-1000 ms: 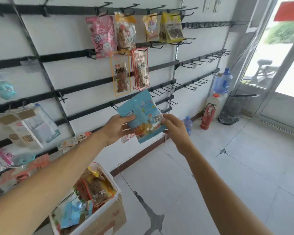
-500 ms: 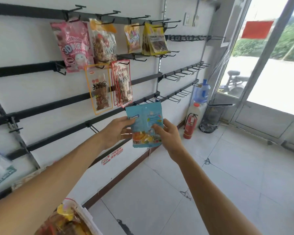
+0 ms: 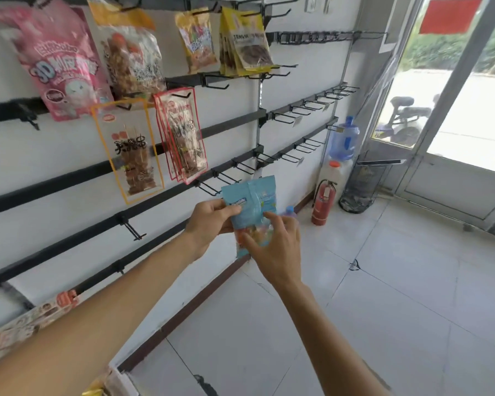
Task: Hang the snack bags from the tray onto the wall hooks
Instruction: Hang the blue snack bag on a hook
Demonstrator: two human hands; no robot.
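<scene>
Holding blue snack bag [image 3: 250, 200] upright: left hand [image 3: 209, 221] pinches its left edge, right hand [image 3: 277, 247] pinches lower front; empty hook [image 3: 207, 189] just left of bag's top, nearer left hand.

Blue snack bag [image 3: 250, 201] all glossy plastic film, crinkled and catching the light, wall hooks [image 3: 132, 229] in matt black metal wire, pink bag [image 3: 60, 61] up top — shiny, smooth plastic, wall [image 3: 55, 155] plain matt white, floor tiles [image 3: 397, 295] smooth with a soft sheen, water jug [image 3: 344, 140] translucent blue plastic, fire extinguisher [image 3: 323, 202] glossy red — painted metal by the look.
</scene>
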